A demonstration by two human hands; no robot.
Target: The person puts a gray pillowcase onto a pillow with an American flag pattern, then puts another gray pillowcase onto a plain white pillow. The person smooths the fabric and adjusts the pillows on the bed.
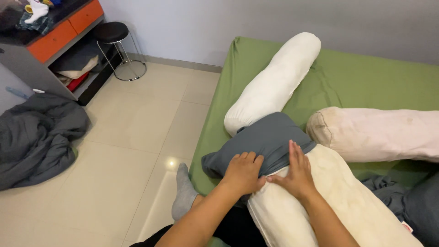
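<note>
A cream bolster pillow (pixel 338 201) lies across the near edge of the bed, its far end covered by a grey pillowcase (pixel 270 135). My left hand (pixel 243 173) grips the edge of the grey pillowcase with fingers curled. My right hand (pixel 296 173) lies flat, fingers spread, half on the pillowcase and half on the cream bolster. Both forearms reach in from the bottom of the view.
A white bolster (pixel 274 82) and a pinkish bolster (pixel 379 134) lie on the green bedsheet (pixel 361 77). Grey fabric (pixel 411 201) is bunched at right. On the tiled floor lie a grey blanket (pixel 36 137), a black stool (pixel 114 39) and a grey-orange cabinet (pixel 55 41). My socked foot (pixel 184 192) is beside the bed.
</note>
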